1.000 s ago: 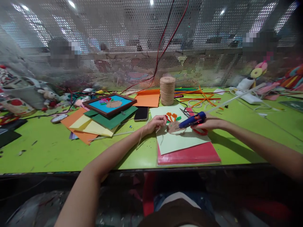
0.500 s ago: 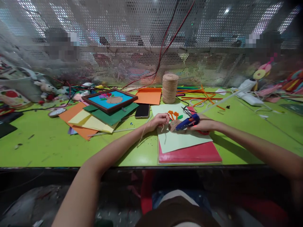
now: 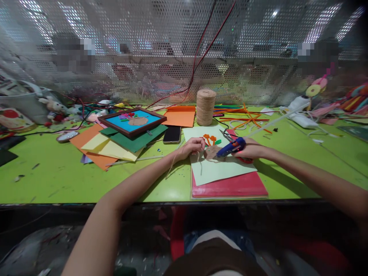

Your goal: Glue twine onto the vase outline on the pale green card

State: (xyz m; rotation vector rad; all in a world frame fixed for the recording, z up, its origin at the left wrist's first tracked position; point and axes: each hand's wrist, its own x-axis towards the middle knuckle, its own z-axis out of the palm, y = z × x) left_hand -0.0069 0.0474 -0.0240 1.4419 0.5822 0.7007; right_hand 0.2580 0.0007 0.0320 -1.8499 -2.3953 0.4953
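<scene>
My left hand point(image 3: 194, 146) is closed on a thin length of twine point(image 3: 171, 165), at the left side of a pale green sheet point(image 3: 209, 174). In my right hand point(image 3: 247, 148) is a blue glue gun point(image 3: 232, 147), its tip pointing left at a brown twine shape point(image 3: 211, 152) on the sheet. Orange flowers point(image 3: 209, 138) and a green leaf point(image 3: 217, 142) stand above that shape. Beneath the sheet lies a red book point(image 3: 230, 187). Red scissor handles point(image 3: 246, 160) show partly under my right hand.
A twine spool point(image 3: 206, 107) stands behind the sheet. To the left are a phone point(image 3: 172, 135), a framed flower picture point(image 3: 132, 121) and coloured papers point(image 3: 110, 147). Pipe cleaners point(image 3: 244, 119) and a white power strip point(image 3: 301, 117) lie to the back right.
The glue gun and my right hand have shifted slightly right along the brown shape. My left hand stays where it was, fingers closed.
</scene>
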